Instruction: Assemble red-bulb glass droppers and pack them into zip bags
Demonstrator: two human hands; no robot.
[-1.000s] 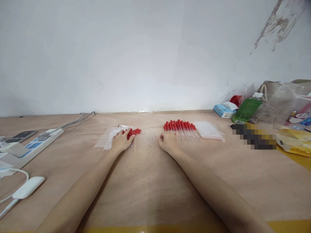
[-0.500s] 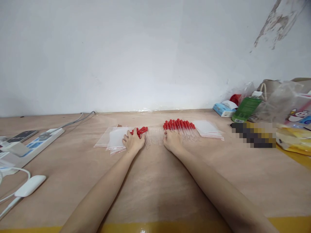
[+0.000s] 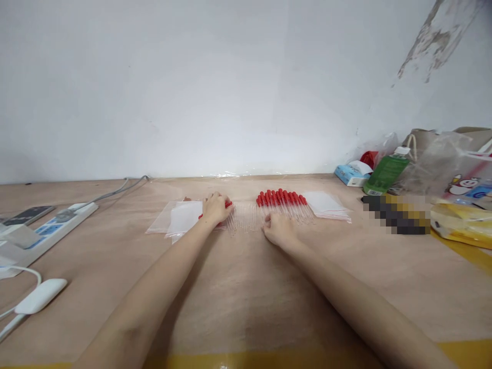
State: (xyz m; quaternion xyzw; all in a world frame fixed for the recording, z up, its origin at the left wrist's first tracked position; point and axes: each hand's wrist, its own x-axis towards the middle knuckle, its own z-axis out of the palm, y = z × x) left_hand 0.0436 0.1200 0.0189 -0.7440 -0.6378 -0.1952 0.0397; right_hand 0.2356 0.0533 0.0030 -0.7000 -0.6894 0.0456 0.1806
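Observation:
Curled over a small pile of red rubber bulbs (image 3: 229, 203), my left hand (image 3: 216, 207) grips among them; its fingertips are partly hidden. Thin clear glass tubes (image 3: 246, 216) lie side by side between my hands. My right hand (image 3: 279, 229) has its fingers drawn together at the near ends of the tubes, and what they pinch is too small to make out. Just beyond it, several glass droppers with red bulbs (image 3: 281, 197) lie in a row, bulbs toward the wall. Clear zip bags (image 3: 180, 218) lie beside my left hand, and another stack of zip bags (image 3: 328, 206) sits right of the droppers.
At the left are a white power strip (image 3: 63, 225), a phone (image 3: 28, 215) and a white cable box (image 3: 42, 296). On the right stand a blue tissue pack (image 3: 350, 175), a green bottle (image 3: 387, 171), plastic bags (image 3: 430, 159) and a yellow packet (image 3: 463, 223). A wall (image 3: 230, 92) closes off the back.
My left hand has moved slightly away from me and curled over the red bulbs. My right hand has shifted a little toward me, down to the near ends of the glass tubes.

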